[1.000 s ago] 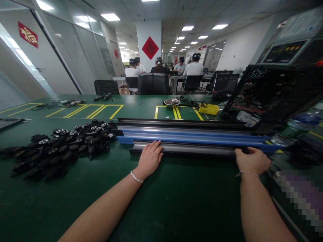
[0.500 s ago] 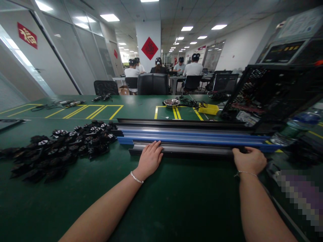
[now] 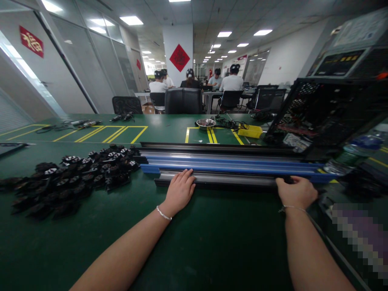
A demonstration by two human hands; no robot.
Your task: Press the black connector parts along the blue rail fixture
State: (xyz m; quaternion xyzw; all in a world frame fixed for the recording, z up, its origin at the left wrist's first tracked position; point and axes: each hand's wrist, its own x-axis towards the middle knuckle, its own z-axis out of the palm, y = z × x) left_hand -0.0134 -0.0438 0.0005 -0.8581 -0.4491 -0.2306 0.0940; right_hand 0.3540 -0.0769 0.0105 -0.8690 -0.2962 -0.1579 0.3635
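A long black rail [image 3: 233, 180], shaped like a channel, lies across the table in front of me. My left hand [image 3: 181, 187] rests on it near its left end, fingers stretched out over the top. At the rail's right end, my right hand [image 3: 297, 191] pinches a small black part [image 3: 287, 179] against the channel; the fingers hide most of that part. Just behind lie blue rails [image 3: 236, 165], parallel to the black one, and another black rail [image 3: 218, 147] is at the back.
A heap of small black parts [image 3: 87, 176] spreads over the left of the green table [image 3: 212, 242]. Behind the rails are a metal bowl [image 3: 206, 123], cables and a yellow box [image 3: 250, 131]. An open computer case [image 3: 327, 109] and a bottle [image 3: 351, 151] stand right. Several people sit farther off.
My right hand has slid slightly left along the black rail with the small black part. My left hand stays in place on the rail.
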